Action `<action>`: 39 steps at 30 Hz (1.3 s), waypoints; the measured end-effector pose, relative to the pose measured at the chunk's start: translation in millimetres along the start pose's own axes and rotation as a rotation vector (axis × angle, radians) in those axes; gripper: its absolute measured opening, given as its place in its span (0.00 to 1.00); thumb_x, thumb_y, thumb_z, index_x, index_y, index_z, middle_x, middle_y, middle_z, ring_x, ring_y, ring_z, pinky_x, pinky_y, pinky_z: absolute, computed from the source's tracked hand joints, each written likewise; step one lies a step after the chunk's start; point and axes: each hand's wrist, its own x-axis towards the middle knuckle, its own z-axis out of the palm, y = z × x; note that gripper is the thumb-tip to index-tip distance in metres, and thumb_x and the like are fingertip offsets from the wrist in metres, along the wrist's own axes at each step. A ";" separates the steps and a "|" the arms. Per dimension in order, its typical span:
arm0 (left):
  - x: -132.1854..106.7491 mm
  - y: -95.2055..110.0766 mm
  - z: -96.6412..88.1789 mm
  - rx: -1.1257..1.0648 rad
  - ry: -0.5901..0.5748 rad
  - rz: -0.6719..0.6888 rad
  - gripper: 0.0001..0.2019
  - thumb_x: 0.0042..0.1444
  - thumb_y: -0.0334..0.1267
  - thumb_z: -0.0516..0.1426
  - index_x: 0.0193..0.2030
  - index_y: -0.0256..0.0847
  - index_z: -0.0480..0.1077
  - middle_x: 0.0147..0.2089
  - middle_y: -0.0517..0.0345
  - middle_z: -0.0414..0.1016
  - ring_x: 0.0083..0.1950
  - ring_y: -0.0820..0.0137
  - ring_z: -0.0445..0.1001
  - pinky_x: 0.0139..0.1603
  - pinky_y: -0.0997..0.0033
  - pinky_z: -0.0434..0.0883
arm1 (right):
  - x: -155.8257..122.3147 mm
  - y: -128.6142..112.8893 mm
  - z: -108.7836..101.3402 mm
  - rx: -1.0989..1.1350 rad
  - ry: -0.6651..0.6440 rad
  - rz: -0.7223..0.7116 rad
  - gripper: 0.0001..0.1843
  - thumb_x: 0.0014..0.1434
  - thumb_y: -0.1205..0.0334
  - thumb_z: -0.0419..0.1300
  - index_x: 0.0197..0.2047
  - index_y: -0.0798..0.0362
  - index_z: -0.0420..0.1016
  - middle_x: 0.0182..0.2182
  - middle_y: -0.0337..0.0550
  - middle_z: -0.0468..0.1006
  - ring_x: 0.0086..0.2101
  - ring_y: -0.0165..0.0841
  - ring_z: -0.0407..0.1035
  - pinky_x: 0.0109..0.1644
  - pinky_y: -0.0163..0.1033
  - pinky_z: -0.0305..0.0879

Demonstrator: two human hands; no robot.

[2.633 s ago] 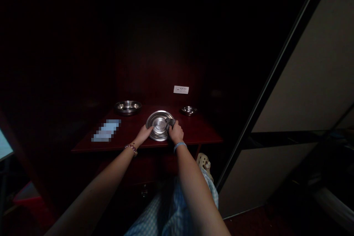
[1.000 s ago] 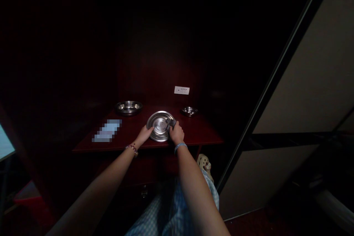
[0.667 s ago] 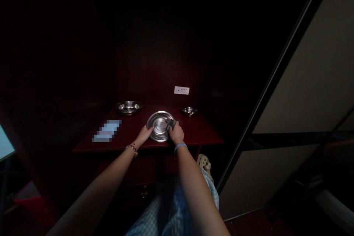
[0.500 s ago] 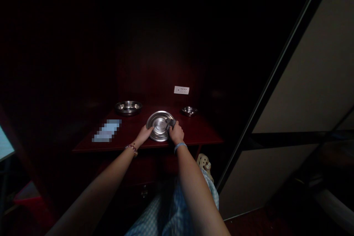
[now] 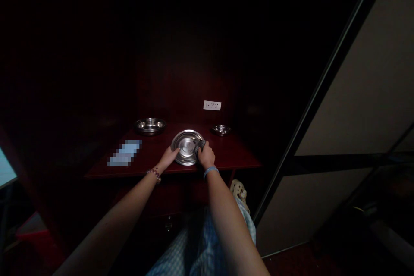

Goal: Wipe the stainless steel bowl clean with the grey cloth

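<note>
A round, shiny steel plate point(image 5: 185, 145) with a raised rim is tilted up toward me near the front edge of a dark red desk point(image 5: 148, 161). My left hand point(image 5: 168, 158) grips the plate's left rim, thumb on the inner side. Closed around a dark grey cloth point(image 5: 199, 145), my right hand point(image 5: 206, 155) presses it against the right part of the plate's inside. The fingers of my right hand are partly hidden behind the cloth and palm.
Stacked steel dishes point(image 5: 150, 126) stand at the back left, and a small steel bowl point(image 5: 221, 130) at the back right. A pixelated flat item point(image 5: 125, 152) lies on the left. Behind is a wall socket point(image 5: 212, 105). A cream clog point(image 5: 238, 190) shows below the desk's right side.
Hardly anything differs: both hands, the plate and the cloth keep almost the same place. The scene looks slightly darker.
</note>
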 end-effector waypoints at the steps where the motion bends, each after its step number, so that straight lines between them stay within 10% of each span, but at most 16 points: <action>1: 0.1 0.0 0.0 -0.002 -0.001 -0.001 0.16 0.47 0.35 0.53 0.43 0.31 0.69 0.46 0.44 0.74 0.49 0.62 0.71 0.52 0.65 0.64 | 0.0 -0.1 -0.1 0.000 -0.001 0.000 0.17 0.58 0.59 0.48 0.50 0.54 0.55 0.41 0.53 0.72 0.42 0.41 0.69 0.40 0.42 0.63; 39: 0.3 -1.9 0.0 -0.042 -0.013 0.019 0.17 0.47 0.36 0.54 0.43 0.31 0.69 0.47 0.44 0.73 0.50 0.61 0.70 0.53 0.63 0.63 | -1.2 0.2 -1.3 0.006 -0.005 -0.015 0.16 0.59 0.58 0.47 0.50 0.54 0.55 0.41 0.53 0.72 0.42 0.40 0.69 0.41 0.41 0.63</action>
